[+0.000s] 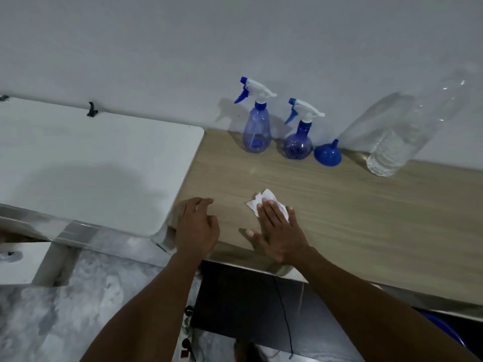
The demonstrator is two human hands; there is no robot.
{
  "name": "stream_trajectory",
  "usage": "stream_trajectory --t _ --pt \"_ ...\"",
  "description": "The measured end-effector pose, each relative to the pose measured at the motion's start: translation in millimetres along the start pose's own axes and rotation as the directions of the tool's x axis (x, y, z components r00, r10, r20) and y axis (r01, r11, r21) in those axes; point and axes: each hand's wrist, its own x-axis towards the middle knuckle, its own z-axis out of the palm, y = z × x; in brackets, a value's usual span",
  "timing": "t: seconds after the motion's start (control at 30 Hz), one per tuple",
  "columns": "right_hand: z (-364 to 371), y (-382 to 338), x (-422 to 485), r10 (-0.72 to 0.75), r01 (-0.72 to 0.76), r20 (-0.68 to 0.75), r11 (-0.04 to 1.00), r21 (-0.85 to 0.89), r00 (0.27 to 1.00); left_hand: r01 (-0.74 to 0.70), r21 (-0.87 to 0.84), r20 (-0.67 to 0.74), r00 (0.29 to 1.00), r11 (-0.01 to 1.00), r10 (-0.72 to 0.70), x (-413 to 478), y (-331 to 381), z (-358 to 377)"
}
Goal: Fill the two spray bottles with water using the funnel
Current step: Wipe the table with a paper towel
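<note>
Fingers of the right hand (281, 235) flat on a tissue (264, 202), left hand (197, 227) loosely curled, empty; both spray bottles (256, 131) far back look capped, funnel (328, 154) unused.

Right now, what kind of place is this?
Probably an indoor work area in a home or office, not a kitchen. A wood-look desk stands against a plain wall, a white table adjoins it, and a power strip lies on the marbled floor beneath.
</note>
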Motion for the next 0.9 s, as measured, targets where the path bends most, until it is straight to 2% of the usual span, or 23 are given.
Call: stream_trajectory --t 0.23,0.4,0.53,0.63,0.67,0.8,0.87,0.9 --pt "-6 97 -73 0.172 -0.176 -0.068 0.983 -0.057 0.983 -0.134 -0.029 0.053 0.989 0.991 0.136 -34 69 39" --pt "0 144 -115 0.288 -0.290 -0.090 0.957 -0.010 0.954 -0.179 -0.032 0.100 0.978 0.983 0.181 -60 109 59" --pt "4 150 -137 0.385 -0.380 -0.048 0.920 0.093 0.922 -0.183 -0.012 0.121 0.976 0.983 0.183 -82 127 68" --pt "-3 153 -140 0.391 -0.368 -0.144 0.915 0.165 0.909 -0.214 0.004 0.135 0.968 0.977 0.212 -91 131 68" --pt "-5 157 -139 0.381 -0.356 -0.166 0.920 0.164 0.909 -0.228 0.009 0.144 0.964 0.974 0.224 -91 131 67" --pt "0 173 -145 0.379 -0.374 -0.065 0.924 0.078 0.923 -0.267 0.030 0.180 0.949 0.963 0.257 -83 123 59" --pt "8 164 -148 0.456 -0.447 -0.087 0.888 0.109 0.886 -0.285 0.031 0.187 0.943 0.958 0.274 -75 116 54" --pt "13 153 -147 0.524 -0.506 -0.104 0.847 0.163 0.845 -0.298 0.029 0.188 0.939 0.954 0.288 -71 112 51"
